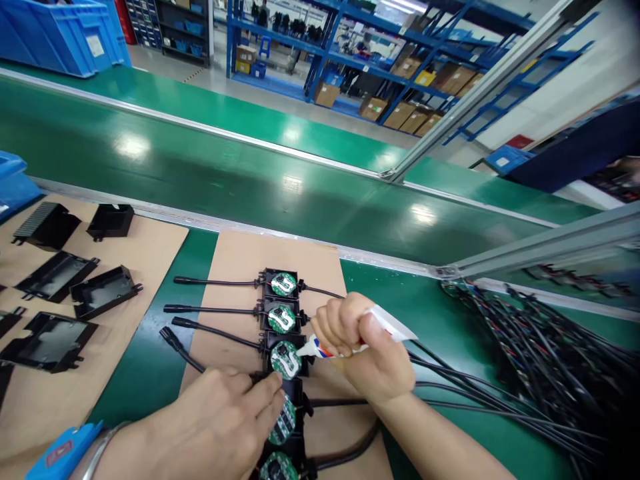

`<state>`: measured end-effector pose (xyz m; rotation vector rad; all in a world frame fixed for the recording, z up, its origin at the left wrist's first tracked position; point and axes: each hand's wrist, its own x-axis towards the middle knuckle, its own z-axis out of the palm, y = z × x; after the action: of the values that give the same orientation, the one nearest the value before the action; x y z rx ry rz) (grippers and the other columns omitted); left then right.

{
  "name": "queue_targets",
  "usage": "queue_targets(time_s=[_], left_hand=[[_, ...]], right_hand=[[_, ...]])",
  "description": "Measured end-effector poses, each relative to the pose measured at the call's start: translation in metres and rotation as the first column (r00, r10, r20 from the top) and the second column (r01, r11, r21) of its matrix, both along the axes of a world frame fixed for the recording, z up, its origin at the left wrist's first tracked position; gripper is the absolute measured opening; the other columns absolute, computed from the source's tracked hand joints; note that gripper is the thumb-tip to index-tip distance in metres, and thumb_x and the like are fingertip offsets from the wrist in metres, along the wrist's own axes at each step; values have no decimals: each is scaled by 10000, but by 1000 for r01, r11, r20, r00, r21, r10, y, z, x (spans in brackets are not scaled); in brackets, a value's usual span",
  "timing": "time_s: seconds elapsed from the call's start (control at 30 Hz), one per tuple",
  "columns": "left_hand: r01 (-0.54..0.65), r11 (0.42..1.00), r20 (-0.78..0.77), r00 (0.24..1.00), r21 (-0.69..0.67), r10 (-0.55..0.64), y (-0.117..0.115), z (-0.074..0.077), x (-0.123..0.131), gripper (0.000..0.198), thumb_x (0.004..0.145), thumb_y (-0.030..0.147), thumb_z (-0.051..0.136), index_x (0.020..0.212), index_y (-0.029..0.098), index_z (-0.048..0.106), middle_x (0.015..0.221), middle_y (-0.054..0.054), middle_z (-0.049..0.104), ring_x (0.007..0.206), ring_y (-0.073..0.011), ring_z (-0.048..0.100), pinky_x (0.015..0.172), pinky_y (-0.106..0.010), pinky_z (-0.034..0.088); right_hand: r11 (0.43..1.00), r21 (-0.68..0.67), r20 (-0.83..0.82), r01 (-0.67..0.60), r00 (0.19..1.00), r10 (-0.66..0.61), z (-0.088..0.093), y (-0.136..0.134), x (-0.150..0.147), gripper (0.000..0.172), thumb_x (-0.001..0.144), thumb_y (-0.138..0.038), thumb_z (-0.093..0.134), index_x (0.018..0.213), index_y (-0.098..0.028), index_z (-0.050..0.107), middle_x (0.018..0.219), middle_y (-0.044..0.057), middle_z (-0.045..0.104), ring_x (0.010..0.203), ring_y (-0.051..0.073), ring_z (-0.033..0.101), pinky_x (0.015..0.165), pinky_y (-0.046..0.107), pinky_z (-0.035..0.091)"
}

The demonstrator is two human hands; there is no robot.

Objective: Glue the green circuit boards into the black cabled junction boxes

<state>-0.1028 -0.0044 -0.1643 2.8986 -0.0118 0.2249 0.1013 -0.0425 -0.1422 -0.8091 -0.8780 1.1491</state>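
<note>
My right hand (367, 350) is closed around a white squeeze tube (395, 325) with red and blue marks. Its pointed nozzle touches or hovers just over a round green circuit board (286, 360), on which a curved white paste bead lies. My left hand (225, 410) rests palm down, fingers together, on a black housing (296, 393) in the row, fingertips at that board's lower edge; its thumb is hidden. Two boards farther up, one (281, 319) and another (284, 284), carry white paste too. The circuit board (283, 423) nearer me, partly under my fingers, shows no paste.
Black cables (220, 311) run out from both sides of the housings over a cardboard sheet (240, 257). At the right lies a cable heap (540, 360). Empty black cases (57, 277) sit at left. Beyond are a metal frame post (450, 117) and a blue bin (65, 37).
</note>
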Motion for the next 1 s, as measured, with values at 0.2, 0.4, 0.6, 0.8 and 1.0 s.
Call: queue_targets(time_s=[0.2, 0.4, 0.6, 0.8, 1.0], left_hand=[[3, 998, 213, 977, 65, -17, -31, -18, -18, 273, 849, 185, 482, 1059, 114, 642, 1098, -106, 715, 547, -166, 627, 386, -282, 428], [-6, 993, 178, 984, 117, -16, -51, -34, -37, 301, 867, 133, 445, 1098, 140, 638, 1145, -95, 699, 478, -155, 582, 335, -298, 367], [28, 999, 48, 998, 46, -30, -46, -28, -39, 395, 879, 156, 388, 1215, 88, 585, 1267, -162, 622, 635, -213, 670, 409, -323, 477], [31, 999, -47, 998, -23, -32, -41, -13, -42, 420, 885, 171, 453, 1287, 83, 534, 1327, -151, 579, 773, -225, 683, 528, -332, 543], [66, 997, -4, 998, -46, -67, -41, -21, -44, 429, 876, 193, 505, 1286, 71, 536, 1318, -217, 567, 835, -212, 672, 618, -294, 535]], right_hand=[[996, -34, -67, -83, 994, 81, 14, -21, -22, 375, 919, -440, 491, 644, -197, 417, 532, -59, 260, 439, 76, 221, 428, 238, 210], [990, -75, 10, -119, 993, 120, 2, -36, -56, 385, 911, -457, 501, 643, -196, 409, 533, -54, 278, 467, 82, 257, 464, 254, 202], [999, 9, 129, -47, 991, 46, -2, -32, -67, 356, 893, -415, 486, 619, -204, 403, 529, -44, 282, 459, 96, 265, 476, 281, 191], [995, -85, 170, -48, 983, 62, 5, -42, -62, 381, 882, -433, 498, 600, -207, 378, 525, -44, 264, 456, 100, 255, 475, 287, 183], [993, -115, 202, -36, 978, 59, 8, -53, -60, 379, 886, -445, 485, 615, -201, 384, 524, -43, 263, 461, 95, 261, 471, 278, 188]])
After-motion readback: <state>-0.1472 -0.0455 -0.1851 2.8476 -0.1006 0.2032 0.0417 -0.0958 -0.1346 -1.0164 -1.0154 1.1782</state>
